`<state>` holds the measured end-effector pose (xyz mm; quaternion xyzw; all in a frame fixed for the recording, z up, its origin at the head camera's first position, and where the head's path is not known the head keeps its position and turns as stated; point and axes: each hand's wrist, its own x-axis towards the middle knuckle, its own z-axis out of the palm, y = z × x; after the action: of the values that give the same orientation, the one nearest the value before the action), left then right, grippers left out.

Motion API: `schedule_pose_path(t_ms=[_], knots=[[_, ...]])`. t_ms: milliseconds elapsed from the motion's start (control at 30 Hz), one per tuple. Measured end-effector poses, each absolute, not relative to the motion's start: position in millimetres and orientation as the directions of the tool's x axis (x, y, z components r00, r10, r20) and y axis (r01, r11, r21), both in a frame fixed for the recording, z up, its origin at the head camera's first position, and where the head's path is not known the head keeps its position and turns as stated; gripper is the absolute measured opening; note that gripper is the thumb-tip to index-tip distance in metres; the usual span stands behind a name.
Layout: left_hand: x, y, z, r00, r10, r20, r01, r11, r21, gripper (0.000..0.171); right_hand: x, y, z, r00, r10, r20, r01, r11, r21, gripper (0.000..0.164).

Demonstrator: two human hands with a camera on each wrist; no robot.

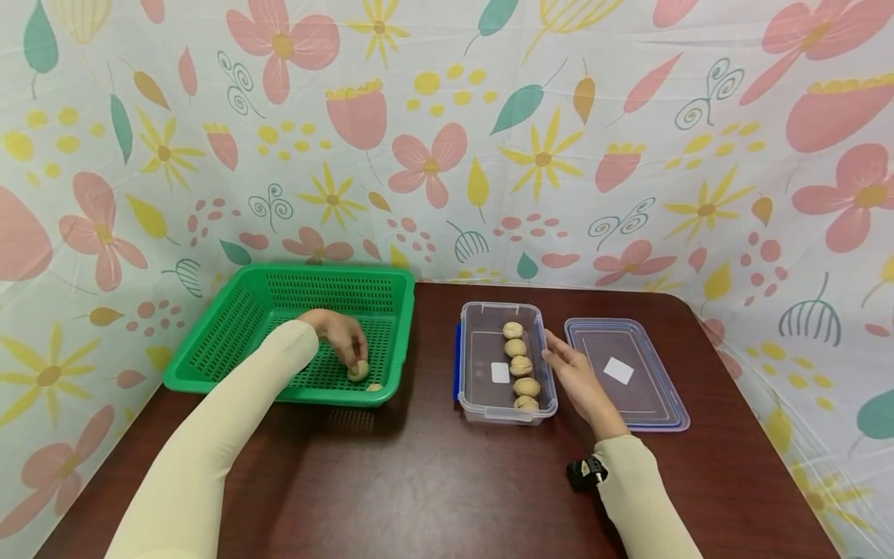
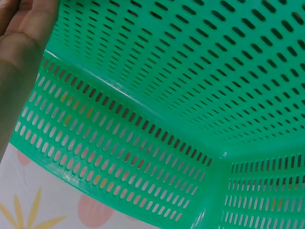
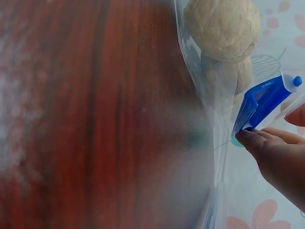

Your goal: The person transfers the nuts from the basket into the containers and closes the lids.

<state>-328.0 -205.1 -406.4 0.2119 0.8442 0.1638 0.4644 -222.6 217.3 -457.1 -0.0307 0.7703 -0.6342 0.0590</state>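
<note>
Inside the green basket [image 1: 398, 310], my left hand [image 1: 341, 335] pinches a walnut [image 1: 358, 371] between thumb and fingertips, just above the basket floor. Another walnut [image 1: 374, 387] is partly visible by the basket's front wall. The left wrist view shows only part of the left hand [image 2: 21, 43] and the perforated basket; the pinched walnut is out of sight there. My right hand [image 1: 576, 380] touches the right side of a clear plastic box [image 1: 478, 388], its fingers fairly straight. Several walnuts [image 1: 521, 365] stand in a row along the box's right side. In the right wrist view, the fingers touch a blue clip flap [image 3: 267, 102].
To the right of the box, a clear lid [image 1: 646, 373] with a white label lies flat on the dark wooden table [image 1: 419, 481]. Another blue clip flap [image 1: 458, 361] hangs on the box's left side. A flowered cloth [image 1: 447, 101] hangs behind the table.
</note>
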Motion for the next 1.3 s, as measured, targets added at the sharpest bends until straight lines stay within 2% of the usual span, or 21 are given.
schedule_pose_path(t_ms=[200,600,867,1300], knots=[[-329.0,-203.1,-407.7,-0.488,0.542,-0.684,0.230,0.836,0.499,0.024,-225.3,219.4,-463.8,-0.993,-0.111,-0.036,0.014,0.197,-0.980,0.051],[-325.3,-209.8,-394.1,-0.606,0.651,-0.458,0.165,0.666,0.727,0.029,-226.2,219.9,-464.0,-0.993,-0.111,-0.038,0.015,0.204,-0.979,0.051],[-317.0,-206.1,-382.6,-0.715,0.617,-0.328,0.164,0.605,0.779,0.029,-225.8,219.9,-464.1,-0.993,-0.115,-0.039,0.015,0.203,-0.979,0.052],[-301.8,-190.1,-366.5,-0.836,0.518,-0.183,0.129,0.509,0.851,0.034,-225.6,220.4,-463.7,-0.992,-0.117,-0.045,0.020,0.203,-0.979,0.052]])
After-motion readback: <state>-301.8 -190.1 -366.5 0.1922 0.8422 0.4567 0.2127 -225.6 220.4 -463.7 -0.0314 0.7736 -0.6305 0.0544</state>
